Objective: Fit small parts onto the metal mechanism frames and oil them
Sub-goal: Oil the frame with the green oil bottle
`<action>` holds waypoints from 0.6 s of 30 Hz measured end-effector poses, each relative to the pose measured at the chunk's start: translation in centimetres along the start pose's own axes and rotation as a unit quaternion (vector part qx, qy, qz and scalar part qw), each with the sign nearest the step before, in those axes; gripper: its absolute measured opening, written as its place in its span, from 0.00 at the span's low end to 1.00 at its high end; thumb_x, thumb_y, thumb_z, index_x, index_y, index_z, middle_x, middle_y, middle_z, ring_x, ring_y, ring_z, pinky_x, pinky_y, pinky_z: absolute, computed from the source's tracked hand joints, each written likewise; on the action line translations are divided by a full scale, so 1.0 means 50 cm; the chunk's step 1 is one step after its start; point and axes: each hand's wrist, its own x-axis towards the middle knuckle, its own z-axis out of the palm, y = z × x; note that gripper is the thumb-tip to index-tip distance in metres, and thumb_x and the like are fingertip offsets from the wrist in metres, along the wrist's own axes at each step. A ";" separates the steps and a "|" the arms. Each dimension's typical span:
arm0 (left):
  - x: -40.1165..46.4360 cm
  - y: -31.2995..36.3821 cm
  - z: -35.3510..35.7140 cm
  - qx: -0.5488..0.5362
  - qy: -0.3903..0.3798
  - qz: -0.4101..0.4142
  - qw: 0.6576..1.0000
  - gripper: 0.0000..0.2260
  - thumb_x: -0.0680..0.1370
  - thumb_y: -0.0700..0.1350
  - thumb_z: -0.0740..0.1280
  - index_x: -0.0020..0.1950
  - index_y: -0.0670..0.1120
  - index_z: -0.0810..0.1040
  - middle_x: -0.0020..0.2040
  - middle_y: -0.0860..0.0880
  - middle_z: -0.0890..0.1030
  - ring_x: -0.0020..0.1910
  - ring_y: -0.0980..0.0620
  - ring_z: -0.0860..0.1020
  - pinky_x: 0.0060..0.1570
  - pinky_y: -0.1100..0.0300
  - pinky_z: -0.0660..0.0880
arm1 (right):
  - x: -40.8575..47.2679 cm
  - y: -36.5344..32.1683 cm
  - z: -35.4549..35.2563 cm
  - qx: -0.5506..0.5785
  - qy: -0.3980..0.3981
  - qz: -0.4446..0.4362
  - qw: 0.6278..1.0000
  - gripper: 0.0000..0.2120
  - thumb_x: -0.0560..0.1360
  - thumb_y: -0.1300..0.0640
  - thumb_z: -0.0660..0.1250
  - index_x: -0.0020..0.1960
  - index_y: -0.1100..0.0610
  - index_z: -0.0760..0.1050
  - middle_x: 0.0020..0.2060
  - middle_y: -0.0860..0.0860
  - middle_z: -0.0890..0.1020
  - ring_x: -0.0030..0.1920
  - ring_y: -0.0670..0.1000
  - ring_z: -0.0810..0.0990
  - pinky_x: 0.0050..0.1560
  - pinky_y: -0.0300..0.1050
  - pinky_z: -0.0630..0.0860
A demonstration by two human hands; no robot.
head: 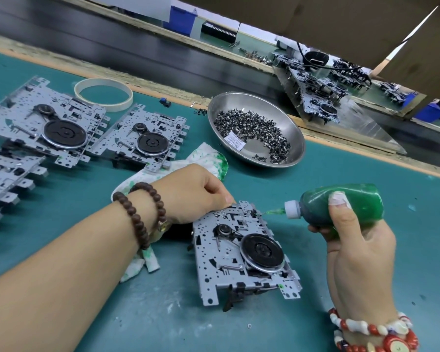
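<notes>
The work surface is a teal mat (92, 250) marked with pale smears. Along its far edge runs a dark conveyor belt (127, 47), and beyond that sit blue bins (179, 17) and another bench with stacked assemblies (315, 90).

Taking the steel bowl (296, 138) as the landmark: it sits near the far edge of the mat and holds a heap of small dark metal parts (252, 128) and a white printed label (235, 143). Left of the bowl lie two metal frames (148, 138) with black wheels, and a ring of tape (103, 94) lies behind them. Just below the bowl's left rim is a white rag (206, 156) stained green.

Nearer than the bowl, the frame being worked on (241, 252) lies flat on the mat. The left hand (196, 194) rests on its far left corner, fingers curled down and pinching the edge. The right hand (351, 240) wraps its fingers and thumb around a green oil bottle (341, 204), held sideways with its needle tip touching the frame's far right corner.
</notes>
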 end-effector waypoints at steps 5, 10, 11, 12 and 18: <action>0.000 -0.001 0.000 -0.005 -0.001 -0.002 1.000 0.08 0.75 0.43 0.68 0.36 0.49 0.83 0.32 0.57 0.83 0.31 0.63 0.79 0.38 0.67 0.76 | 0.000 0.000 -0.002 0.002 0.006 0.004 1.000 0.07 0.70 0.45 0.66 0.40 0.45 0.81 0.33 0.43 0.83 0.36 0.42 0.80 0.34 0.34 0.76; 0.001 -0.002 0.000 -0.007 -0.001 0.000 1.000 0.08 0.75 0.43 0.68 0.36 0.49 0.83 0.32 0.57 0.83 0.31 0.63 0.79 0.39 0.66 0.76 | 0.000 0.000 0.000 0.002 0.004 0.007 1.000 0.07 0.72 0.48 0.64 0.40 0.45 0.81 0.33 0.43 0.83 0.36 0.42 0.80 0.34 0.34 0.75; 0.001 -0.002 0.000 -0.005 -0.001 0.003 1.000 0.08 0.75 0.43 0.68 0.36 0.49 0.83 0.32 0.58 0.83 0.31 0.63 0.79 0.38 0.67 0.76 | 0.000 0.000 0.001 0.005 0.003 0.008 1.000 0.07 0.71 0.48 0.64 0.39 0.46 0.81 0.33 0.43 0.83 0.36 0.42 0.80 0.34 0.34 0.75; 0.002 -0.003 0.000 -0.003 -0.001 0.005 1.000 0.08 0.75 0.43 0.68 0.36 0.49 0.83 0.31 0.58 0.82 0.30 0.64 0.78 0.38 0.67 0.75 | 0.000 0.000 0.000 0.006 0.003 0.007 1.000 0.07 0.71 0.47 0.65 0.39 0.46 0.81 0.33 0.43 0.83 0.36 0.42 0.80 0.34 0.34 0.75; 0.002 -0.002 0.000 -0.003 -0.005 0.004 1.000 0.09 0.75 0.41 0.67 0.36 0.49 0.83 0.33 0.56 0.83 0.31 0.63 0.79 0.37 0.68 0.77 | 0.000 0.000 0.000 0.014 0.014 0.017 1.000 0.08 0.68 0.45 0.65 0.39 0.47 0.81 0.33 0.44 0.83 0.36 0.43 0.80 0.34 0.35 0.75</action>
